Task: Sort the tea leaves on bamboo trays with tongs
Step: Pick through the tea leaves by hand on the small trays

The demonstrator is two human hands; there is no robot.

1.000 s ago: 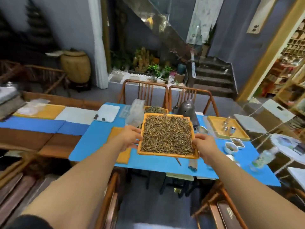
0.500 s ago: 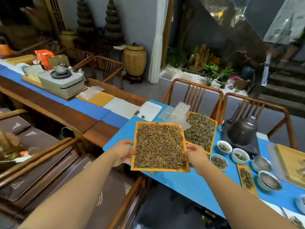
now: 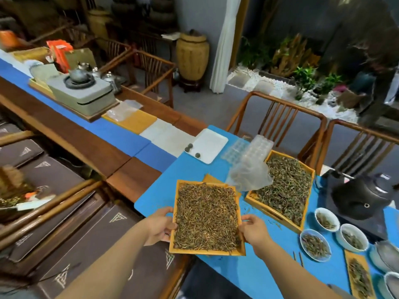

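Head view: the tray [image 3: 207,252] of tea leaves [image 3: 206,216] sits level between both hands, held over the counter [image 3: 159,190] corner. Left hand [image 3: 160,226] has its grip clamped on the left rim, right hand [image 3: 253,231] on the right rim. Looks like a carry, sorting not begun; next it wants setting down on bare blue, then tongs, which I can't pick out. Just beside lies a second tray [image 3: 254,197] under a plastic bag [image 3: 248,175]; bowls [image 3: 315,244] crowd the right.
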